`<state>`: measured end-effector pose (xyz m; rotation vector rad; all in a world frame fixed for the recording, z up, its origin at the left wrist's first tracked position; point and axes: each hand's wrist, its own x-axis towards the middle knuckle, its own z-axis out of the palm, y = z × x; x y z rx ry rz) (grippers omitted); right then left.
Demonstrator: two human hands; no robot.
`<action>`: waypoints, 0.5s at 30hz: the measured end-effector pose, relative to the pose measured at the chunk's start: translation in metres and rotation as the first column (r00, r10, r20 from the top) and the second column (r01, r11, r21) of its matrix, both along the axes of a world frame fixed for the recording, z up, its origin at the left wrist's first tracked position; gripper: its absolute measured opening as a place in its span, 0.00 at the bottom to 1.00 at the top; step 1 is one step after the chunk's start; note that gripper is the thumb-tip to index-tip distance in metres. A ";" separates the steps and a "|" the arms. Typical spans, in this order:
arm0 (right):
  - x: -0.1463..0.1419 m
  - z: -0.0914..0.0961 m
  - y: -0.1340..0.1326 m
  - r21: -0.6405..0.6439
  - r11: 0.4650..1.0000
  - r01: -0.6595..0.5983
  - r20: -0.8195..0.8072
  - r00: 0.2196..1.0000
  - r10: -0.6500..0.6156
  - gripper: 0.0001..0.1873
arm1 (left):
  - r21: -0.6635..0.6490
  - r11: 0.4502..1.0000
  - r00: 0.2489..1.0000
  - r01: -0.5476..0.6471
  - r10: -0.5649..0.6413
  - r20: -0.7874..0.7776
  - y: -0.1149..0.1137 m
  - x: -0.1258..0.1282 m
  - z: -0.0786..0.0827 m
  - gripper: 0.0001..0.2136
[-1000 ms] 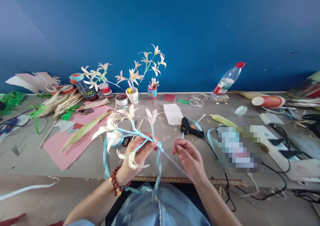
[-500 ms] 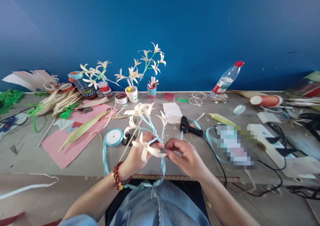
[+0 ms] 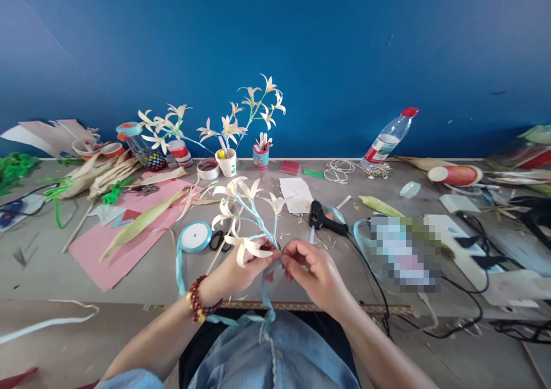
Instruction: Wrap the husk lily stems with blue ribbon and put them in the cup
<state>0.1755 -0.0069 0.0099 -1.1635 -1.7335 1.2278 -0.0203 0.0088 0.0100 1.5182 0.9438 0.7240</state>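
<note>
A branch of cream artificial flowers point(image 3: 247, 246) with stems wrapped in light blue ribbon is held over the table's front edge. My left hand point(image 3: 249, 268), with a red bead bracelet at its wrist, pinches the branch where the stems join. The fingertips of my right hand point(image 3: 312, 268) are pressed together at that same joint, on the stem or the ribbon wound there. From the joint a light blue ribbon point(image 3: 267, 300) hangs down, loops across my lap and runs left to its white spool point(image 3: 196, 237). Black scissors point(image 3: 217, 240) lie partly hidden behind the flowers.
A black glue gun point(image 3: 325, 220) with its cord lies right of the hands. Pink paper point(image 3: 99, 257) and corn husks point(image 3: 142, 222) are on the left. Finished flower branches point(image 3: 232, 128) stand at the back beside a tilted bottle point(image 3: 390, 139). A power strip point(image 3: 456, 245) is at right.
The flower branch has tilted slightly left and its joint has turned between my fingers. The hanging ribbon has swung left, and my right fingertips have closed in on the joint.
</note>
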 end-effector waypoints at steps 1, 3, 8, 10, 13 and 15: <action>0.000 0.000 -0.001 0.001 1.000 0.011 0.003 1.000 -0.011 0.12 | -0.076 0.997 0.999 0.012 -0.009 0.039 -0.001 0.001 0.000 0.11; -0.001 0.000 -0.002 0.012 0.999 0.032 0.014 0.999 -0.032 0.12 | -0.138 0.990 0.998 0.008 0.001 0.064 -0.002 0.002 0.002 0.08; -0.005 -0.003 -0.003 0.059 0.997 0.050 0.022 0.998 -0.051 0.11 | -0.020 0.995 0.995 -0.094 0.093 -0.020 -0.003 0.004 0.008 0.07; -0.007 -0.004 -0.004 0.080 0.995 0.063 0.012 0.998 -0.065 0.11 | 0.039 0.993 0.993 -0.114 0.115 -0.040 -0.003 0.005 0.009 0.09; -0.007 -0.006 -0.004 0.075 0.995 0.072 -0.024 0.997 -0.070 0.10 | 0.096 0.986 0.990 -0.136 0.139 -0.027 -0.004 0.006 0.008 0.11; -0.007 -0.008 -0.005 0.024 0.998 0.050 -0.069 0.996 -0.049 0.08 | 0.113 0.983 0.989 -0.143 0.146 -0.016 -0.004 0.006 0.007 0.11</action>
